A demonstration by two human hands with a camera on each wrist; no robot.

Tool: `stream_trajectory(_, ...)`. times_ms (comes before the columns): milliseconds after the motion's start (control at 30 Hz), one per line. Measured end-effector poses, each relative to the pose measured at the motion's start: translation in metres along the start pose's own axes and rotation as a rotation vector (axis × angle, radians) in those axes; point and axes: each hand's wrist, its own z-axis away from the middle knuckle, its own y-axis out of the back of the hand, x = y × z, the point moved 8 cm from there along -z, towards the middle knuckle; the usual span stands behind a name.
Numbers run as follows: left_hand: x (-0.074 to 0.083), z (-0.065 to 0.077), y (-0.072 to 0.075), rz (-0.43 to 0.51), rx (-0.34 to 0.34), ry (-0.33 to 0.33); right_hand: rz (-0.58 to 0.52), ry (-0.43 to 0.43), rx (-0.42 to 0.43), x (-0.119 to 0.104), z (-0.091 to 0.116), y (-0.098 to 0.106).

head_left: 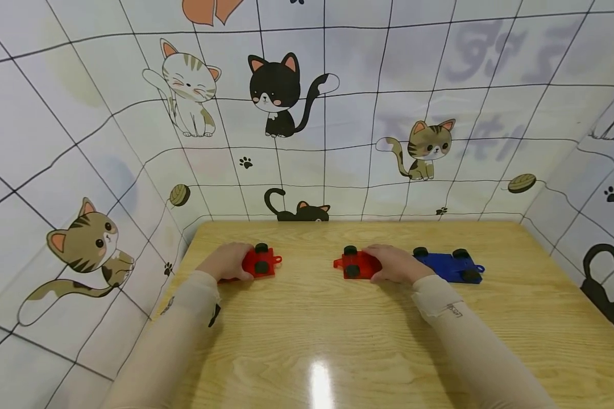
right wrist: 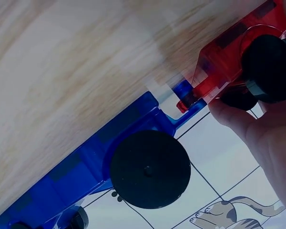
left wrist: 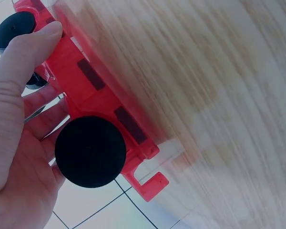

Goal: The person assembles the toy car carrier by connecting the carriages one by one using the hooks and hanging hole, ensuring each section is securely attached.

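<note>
Two red toy wagons and a blue toy wagon lie on a wooden table, black wheels facing up. The left hand holds the left red wagon between thumb and fingers; its ring end points right. In the left wrist view, a hook shows at one end of this red wagon. My right hand grips the other red wagon, part of which it covers. The right wrist view shows this red wagon's hook overlapping the ring of the blue wagon. A gap separates the two red wagons.
The wooden table has its far edge against a white gridded backdrop printed with cartoon cats. The same backdrop rises along the left and right sides. A light reflection shows near the table's front.
</note>
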Motion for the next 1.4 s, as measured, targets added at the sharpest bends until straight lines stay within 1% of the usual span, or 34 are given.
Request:
stream_trajectory(167, -0.0016, 0.002, -0.0015, 0.002, -0.014, 0.008, 0.005, 0.013, -0.002, 0.0004, -0.001, -0.001)
stream_trajectory(267, -0.0011, 0.0026, -0.0009, 0.016, -0.011, 0.008, 0.002, 0.015, -0.01, 0.0004, -0.0016, -0.0017)
stream_trajectory(700, -0.0024, 0.0018, -0.0058, 0.018, -0.009, 0.008, -0.051, -0.014, -0.033, -0.0038, -0.0005, -0.0001)
stream_trajectory(1000, 0.0001, 0.0015, -0.0033, 0.003, -0.008, 0.005, -0.052, -0.006, -0.028, -0.0063, 0.0018, 0.0041)
stream_trajectory(1400, 0.0035, 0.0064, 0.0001, 0.001, -0.003, 0.002, -0.078, 0.0, -0.031, -0.0054, 0.0013, 0.0058)
